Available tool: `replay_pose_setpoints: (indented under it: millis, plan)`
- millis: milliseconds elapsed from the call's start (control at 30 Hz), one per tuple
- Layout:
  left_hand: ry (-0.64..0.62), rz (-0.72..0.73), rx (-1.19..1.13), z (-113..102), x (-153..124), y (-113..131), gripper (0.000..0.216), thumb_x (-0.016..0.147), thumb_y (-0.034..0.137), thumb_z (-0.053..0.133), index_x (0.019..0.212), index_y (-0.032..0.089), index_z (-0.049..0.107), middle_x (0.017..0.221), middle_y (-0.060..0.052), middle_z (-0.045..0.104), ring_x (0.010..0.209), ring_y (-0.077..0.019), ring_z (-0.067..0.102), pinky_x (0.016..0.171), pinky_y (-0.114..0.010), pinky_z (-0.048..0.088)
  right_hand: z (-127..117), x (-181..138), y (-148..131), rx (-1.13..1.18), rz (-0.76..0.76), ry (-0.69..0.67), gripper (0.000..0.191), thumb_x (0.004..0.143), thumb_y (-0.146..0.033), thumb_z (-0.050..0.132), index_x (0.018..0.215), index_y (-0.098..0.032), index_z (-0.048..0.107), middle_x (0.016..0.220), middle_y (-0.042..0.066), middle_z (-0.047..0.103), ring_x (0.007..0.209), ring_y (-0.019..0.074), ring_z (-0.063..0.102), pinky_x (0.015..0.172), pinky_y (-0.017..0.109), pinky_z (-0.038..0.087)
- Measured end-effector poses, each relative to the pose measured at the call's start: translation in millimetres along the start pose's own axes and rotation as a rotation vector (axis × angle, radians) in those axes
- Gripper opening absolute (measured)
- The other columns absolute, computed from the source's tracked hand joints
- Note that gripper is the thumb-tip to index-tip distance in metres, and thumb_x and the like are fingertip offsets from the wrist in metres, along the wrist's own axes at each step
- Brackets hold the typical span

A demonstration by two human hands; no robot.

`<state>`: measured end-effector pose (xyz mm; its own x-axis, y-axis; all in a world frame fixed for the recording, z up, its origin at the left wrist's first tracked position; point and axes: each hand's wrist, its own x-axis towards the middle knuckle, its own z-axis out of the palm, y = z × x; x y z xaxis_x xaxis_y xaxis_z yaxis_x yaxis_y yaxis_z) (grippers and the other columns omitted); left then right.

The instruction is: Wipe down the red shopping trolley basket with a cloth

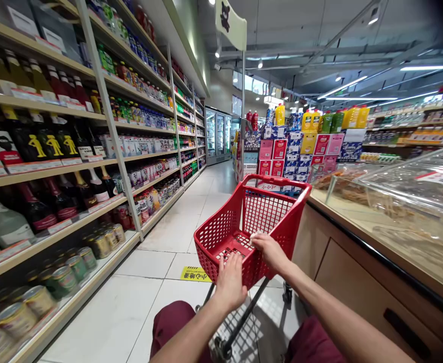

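Observation:
In front of me stands a red plastic shopping cart with a perforated basket on dark metal legs and casters. My left hand lies over the basket's near rim, fingers stretched forward and holding nothing. To the right of it, my right hand is closed at the near right rim, pinching a small white crumpled wad that looks like tissue or cloth. Its fingertips are partly hidden. The basket's latticed floor shows no goods.
Shelves of bottles and cans line the left. On the right is a counter with clear covers. Stacked drink cartons stand beyond the cart, near a flag pole. A yellow floor sticker marks the tiles.

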<state>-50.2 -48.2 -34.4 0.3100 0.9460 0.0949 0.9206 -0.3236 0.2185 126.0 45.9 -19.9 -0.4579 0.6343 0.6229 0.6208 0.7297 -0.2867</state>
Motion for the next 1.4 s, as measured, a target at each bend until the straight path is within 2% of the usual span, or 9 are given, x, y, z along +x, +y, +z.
replay_pose_setpoints:
  millis: [100, 233, 367, 633, 700, 867, 1100, 1267, 1400]
  plan:
    - [-0.021, 0.097, 0.025, -3, 5, -2, 0.077, 0.067, 0.032, 0.046, 0.136, 0.01, 0.021, 0.144, -0.009, 0.023, 0.134, -0.0218, 0.013, 0.109, -0.047, 0.002, 0, -13, -6, 0.004, 0.008, -0.02, 0.032, 0.083, -0.022, 0.038, 0.085, -0.021, 0.07, 0.097, 0.005, 0.067, 0.098, 0.0194, 0.057, 0.089, 0.033, 0.044]
    - [0.01, -0.066, 0.157, -13, 8, -39, 0.068, 0.067, 0.019, 0.045, 0.133, 0.009, 0.029, 0.143, -0.013, 0.025, 0.134, -0.0239, 0.013, 0.107, -0.051, 0.004, -16, -33, 24, -0.058, 0.118, 0.077, 0.032, 0.08, -0.023, 0.039, 0.087, -0.019, 0.07, 0.1, 0.008, 0.066, 0.101, 0.0228, 0.057, 0.089, 0.039, 0.044]
    - [0.053, -0.008, 0.182, -6, 12, -48, 0.062, 0.068, 0.013, 0.044, 0.13, 0.014, 0.033, 0.144, -0.011, 0.024, 0.134, -0.0221, 0.011, 0.108, -0.05, 0.007, -26, -58, 45, -0.139, 0.224, 0.178, 0.031, 0.075, -0.019, 0.041, 0.089, -0.02, 0.07, 0.1, 0.006, 0.066, 0.103, 0.0225, 0.057, 0.089, 0.04, 0.046]
    - [0.0, 0.157, 0.061, 12, 24, -3, 0.07, 0.066, 0.011, 0.048, 0.133, 0.015, 0.028, 0.145, -0.01, 0.02, 0.134, -0.0196, 0.007, 0.109, -0.039, 0.013, 38, -81, -22, -0.16, 0.193, 0.273, 0.044, 0.074, -0.006, 0.035, 0.105, -0.02, 0.063, 0.11, 0.008, 0.062, 0.104, 0.0197, 0.056, 0.091, 0.04, 0.045]
    - [0.021, 0.114, 0.044, 12, 26, -2, 0.072, 0.065, 0.006, 0.047, 0.134, 0.018, 0.027, 0.147, -0.009, 0.012, 0.134, -0.0201, 0.003, 0.109, -0.04, 0.014, 39, -86, -16, -0.148, 0.198, 0.283, 0.042, 0.077, -0.007, 0.035, 0.107, -0.02, 0.061, 0.113, 0.008, 0.06, 0.107, 0.0192, 0.053, 0.093, 0.04, 0.043]
    - [0.019, -0.002, -0.008, 13, 30, 0, 0.075, 0.063, 0.005, 0.05, 0.134, 0.019, 0.029, 0.148, -0.01, 0.0, 0.133, -0.0255, -0.003, 0.108, -0.04, 0.015, 6, -104, 16, -0.139, 0.352, 0.367, 0.039, 0.078, -0.013, 0.037, 0.109, -0.02, 0.06, 0.118, 0.007, 0.057, 0.115, 0.0207, 0.047, 0.099, 0.045, 0.037]
    - [-0.022, -0.014, -0.027, 11, 25, -4, 0.08, 0.062, 0.009, 0.052, 0.136, 0.019, 0.024, 0.148, -0.007, -0.005, 0.133, -0.0248, -0.007, 0.109, -0.037, 0.012, 35, -59, -41, 0.112, 0.383, 0.482, 0.047, 0.072, -0.007, 0.034, 0.112, -0.017, 0.056, 0.112, 0.007, 0.061, 0.103, 0.0155, 0.055, 0.09, 0.032, 0.045]
    - [0.009, -0.012, -0.021, 12, 17, -12, 0.074, 0.065, 0.014, 0.052, 0.135, 0.018, 0.027, 0.148, -0.007, -0.003, 0.133, -0.0257, -0.008, 0.109, -0.039, 0.013, 29, -70, -20, -0.207, 0.305, 0.352, 0.035, 0.075, -0.008, 0.04, 0.1, -0.019, 0.062, 0.107, 0.008, 0.063, 0.1, 0.0195, 0.056, 0.087, 0.037, 0.043]
    - [0.014, -0.004, -0.004, 10, 16, -11, 0.074, 0.065, 0.016, 0.052, 0.134, 0.018, 0.028, 0.148, -0.008, 0.0, 0.133, -0.027, -0.005, 0.108, -0.041, 0.015, 24, -85, -7, -0.36, 0.176, 0.189, 0.043, 0.076, -0.011, 0.043, 0.117, -0.02, 0.053, 0.124, 0.009, 0.053, 0.115, 0.024, 0.045, 0.095, 0.045, 0.036]
